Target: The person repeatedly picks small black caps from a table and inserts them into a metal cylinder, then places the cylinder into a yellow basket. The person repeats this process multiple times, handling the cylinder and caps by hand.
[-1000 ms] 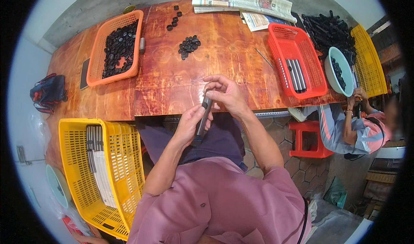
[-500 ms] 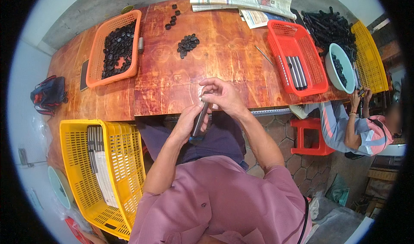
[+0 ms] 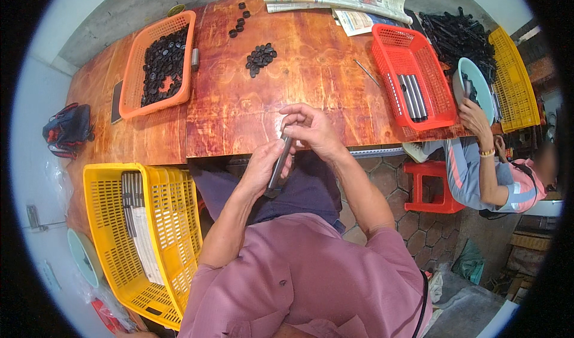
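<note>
A dark, rod-like tube (image 3: 277, 172) slants between my hands, just past the table's near edge and above my lap. My left hand (image 3: 263, 162) is wrapped around its middle, and the lower end sticks out below the palm. At the upper end, the thumb and fingers of my right hand (image 3: 312, 132) are closed on the tube. Whatever sits between those fingertips is hidden. Ahead on the table lies a small pile of black round caps (image 3: 260, 59), with several more caps (image 3: 240, 22) in a loose row farther back.
An orange basket (image 3: 127, 93) of black caps stands left. The red basket (image 3: 439, 75) at right holds several silver-and-black tubes, beside a thin rod (image 3: 366, 72). A yellow crate (image 3: 173, 218) with tubes is at my left. A co-worker's hand (image 3: 475, 121) reaches the pale teal bowl (image 3: 489, 99).
The co-worker's hand has moved up to the teal bowl's rim. My hands stay almost in place around the tube, whose lower end has shifted slightly.
</note>
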The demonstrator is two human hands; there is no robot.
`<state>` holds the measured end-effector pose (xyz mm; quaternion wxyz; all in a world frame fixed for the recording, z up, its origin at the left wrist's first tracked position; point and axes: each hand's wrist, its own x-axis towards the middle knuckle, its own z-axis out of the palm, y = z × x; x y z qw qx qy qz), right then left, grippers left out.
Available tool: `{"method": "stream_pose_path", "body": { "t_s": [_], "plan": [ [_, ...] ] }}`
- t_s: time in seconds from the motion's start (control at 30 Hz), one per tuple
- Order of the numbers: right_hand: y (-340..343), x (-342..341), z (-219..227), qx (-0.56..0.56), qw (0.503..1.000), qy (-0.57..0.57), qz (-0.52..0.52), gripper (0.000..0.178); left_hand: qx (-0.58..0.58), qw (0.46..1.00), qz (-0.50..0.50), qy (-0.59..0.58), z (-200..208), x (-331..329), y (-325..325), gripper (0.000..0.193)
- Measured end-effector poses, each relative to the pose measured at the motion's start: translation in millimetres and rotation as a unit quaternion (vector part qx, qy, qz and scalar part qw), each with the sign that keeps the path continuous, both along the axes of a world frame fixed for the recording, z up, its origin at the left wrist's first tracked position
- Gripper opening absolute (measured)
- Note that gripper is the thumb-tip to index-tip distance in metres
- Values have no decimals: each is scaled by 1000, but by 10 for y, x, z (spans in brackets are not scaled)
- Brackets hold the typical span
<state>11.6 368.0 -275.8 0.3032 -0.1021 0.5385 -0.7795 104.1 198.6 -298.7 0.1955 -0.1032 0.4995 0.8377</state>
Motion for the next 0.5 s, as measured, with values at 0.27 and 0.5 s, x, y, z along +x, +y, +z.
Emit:
{"method": "stream_pose_path", "body": {
  "t_s": [0.27, 0.5],
  "plan": [
    [25, -102, -51, -19, 999, 44, -22, 42, -82, 995, -22, 48, 97, -58, -99, 33],
    [73, -373, -40, 154, 977, 146, 1, 26, -523, 807, -27, 272, 186, -335, -249, 32]
  ]
}}
